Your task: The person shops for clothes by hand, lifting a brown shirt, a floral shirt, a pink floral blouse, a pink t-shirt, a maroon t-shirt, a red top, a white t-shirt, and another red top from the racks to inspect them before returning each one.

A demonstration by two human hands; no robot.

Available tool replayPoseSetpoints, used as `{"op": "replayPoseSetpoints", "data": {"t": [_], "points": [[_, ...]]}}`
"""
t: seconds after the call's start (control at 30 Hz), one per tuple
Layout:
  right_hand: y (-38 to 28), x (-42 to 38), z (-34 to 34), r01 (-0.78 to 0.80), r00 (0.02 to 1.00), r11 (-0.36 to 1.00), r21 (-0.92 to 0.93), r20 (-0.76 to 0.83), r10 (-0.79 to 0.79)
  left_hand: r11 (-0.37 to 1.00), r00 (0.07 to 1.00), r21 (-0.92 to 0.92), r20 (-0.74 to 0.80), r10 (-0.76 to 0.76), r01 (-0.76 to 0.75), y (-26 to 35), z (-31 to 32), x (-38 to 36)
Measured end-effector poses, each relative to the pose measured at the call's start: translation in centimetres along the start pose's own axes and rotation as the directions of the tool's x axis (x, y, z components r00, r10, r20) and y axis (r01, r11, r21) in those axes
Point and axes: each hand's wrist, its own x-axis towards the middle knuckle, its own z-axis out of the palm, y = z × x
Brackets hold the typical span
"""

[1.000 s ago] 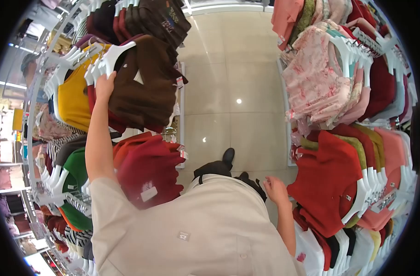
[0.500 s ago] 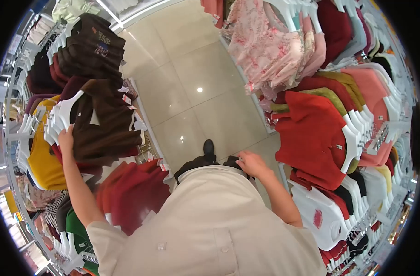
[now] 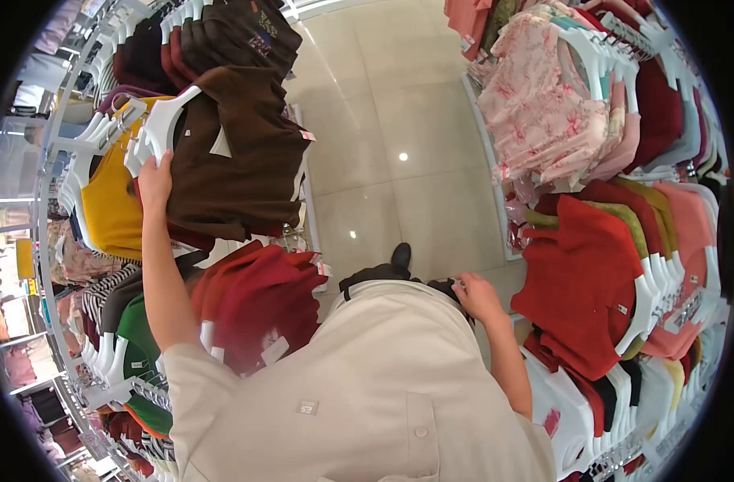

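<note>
My left hand (image 3: 155,183) is closed around the lower end of a white hanger (image 3: 164,120). On that hanger is a dark brown top (image 3: 242,161) with a white tag, hanging in front of other garments on the left rack. Just behind my fingers a mustard yellow top (image 3: 110,201) shows. Down by my right hip, my right hand (image 3: 478,296) has its fingers bent together against the dark trousers (image 3: 443,287). Something small may be at its fingertips, too small to make out.
Burgundy and rust tops (image 3: 266,297) hang below the brown one, with a green top (image 3: 138,329) nearby. Across the tiled aisle (image 3: 359,145), a right-hand rack holds a red top (image 3: 580,281) and a pink floral top (image 3: 539,104). My shoe (image 3: 400,259) stands on the tiles.
The view has turned, so the left rack appears higher and further right, while the right rack sits lower. My left hand stays on the hanger. My right hand remains beside my hip.
</note>
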Motion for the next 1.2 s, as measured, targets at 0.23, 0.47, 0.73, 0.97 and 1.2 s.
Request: {"op": "replayPoseSetpoints", "data": {"t": [0.23, 0.47, 0.73, 0.97, 1.2], "points": [[0.8, -0.7, 1.7, 0.03, 0.999, 0.999, -0.017, -0.032, -0.031, 0.998, 0.999, 0.047, 0.003, 0.045, -0.045, 0.8, 2.1, -3.2], [0.7, -1.4, 1.6, -0.047, 0.999, 0.999, 0.002, -0.007, 0.047, 0.999, 0.999, -0.003, -0.036, 0.035, -0.035, -1.6, 4.6, -2.5], [1.2, -2.9, 2.4, -0.103, 0.993, 0.994, 0.047, -0.057, 0.106, 0.993, 1.0, 0.119, 0.022, 0.017, -0.02, -1.5, 4.8, -1.7], [1.6, -3.1, 3.8, -0.09, 0.994, 0.995, 0.034, -0.052, 0.092, 0.908, 0.995, 0.415, -0.096, -0.018, 0.057, 5.0, 2.5, -4.4], [1.0, -2.1, 2.8, -0.05, 0.999, 0.998, -0.033, -0.003, 0.049, 0.838, 0.821, 0.138, -0.169, 0.546, -0.529, 13.7, 4.1, -7.5]]}}
